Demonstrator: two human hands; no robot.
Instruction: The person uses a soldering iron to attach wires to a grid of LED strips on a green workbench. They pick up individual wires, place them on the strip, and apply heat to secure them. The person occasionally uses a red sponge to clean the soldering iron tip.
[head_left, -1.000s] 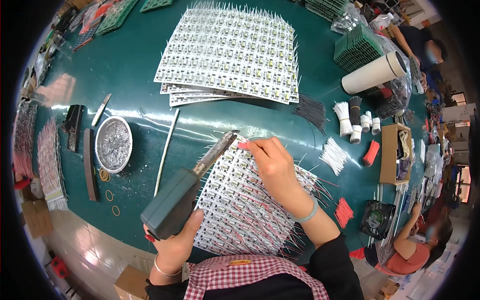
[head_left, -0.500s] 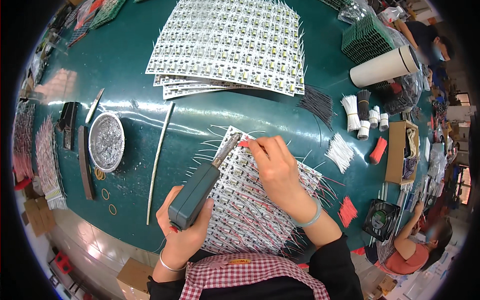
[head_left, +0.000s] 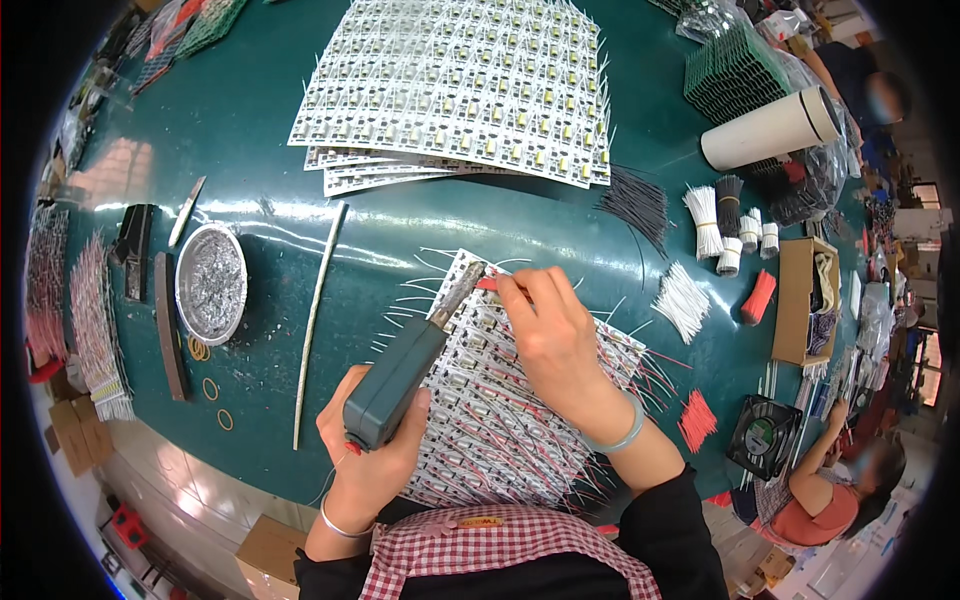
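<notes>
My left hand (head_left: 368, 465) is wrapped round the dark green handle of a soldering iron (head_left: 393, 388). Its worn metal tip lies at the top edge of a white circuit board panel (head_left: 468, 352), close to my right fingertips. Short red wires (head_left: 487, 285) are pinched between the thumb and fingers of my right hand (head_left: 552, 335); their far ends meet the board beside the tip. Rows of red and white wires stick out of the panel, which lies tilted on the table in front of me. The exact contact between tip and wire is too small to make out.
Stacked panels (head_left: 450, 90) lie at the back. To the left are a bowl of metal scraps (head_left: 211, 283), a thin rod (head_left: 318, 325) and a knife (head_left: 187, 212). Wire bundles (head_left: 704, 222), loose red wires (head_left: 697, 420), a fan (head_left: 763, 437) and a person (head_left: 835, 490) are at right.
The soldering iron and my left hand have shifted slightly to the right. My right hand stays almost in place, and less of the red wires shows beside the tip.
</notes>
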